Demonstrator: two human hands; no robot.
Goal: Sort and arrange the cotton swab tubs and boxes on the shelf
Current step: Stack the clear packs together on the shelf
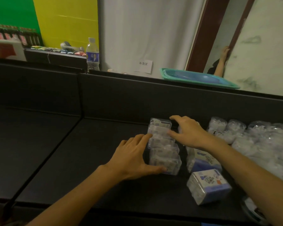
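A row of several clear flat cotton swab boxes (164,148) stands on the black shelf (88,152), running front to back. My left hand (134,158) presses against the row's left side, thumb at the front box. My right hand (188,132) rests on the row's right side near the back, fingers spread. Two blue-labelled clear swab boxes (208,185) lie to the right, one behind the other. Clear round tubs and bags of swabs (258,137) are heaped at the far right.
The shelf's dark back wall (137,98) rises behind the row. A teal basin (201,78) and a water bottle (92,54) stand beyond it. Another person's arm (221,62) shows at a doorway. A shelf divider seam (44,162) runs on the left.
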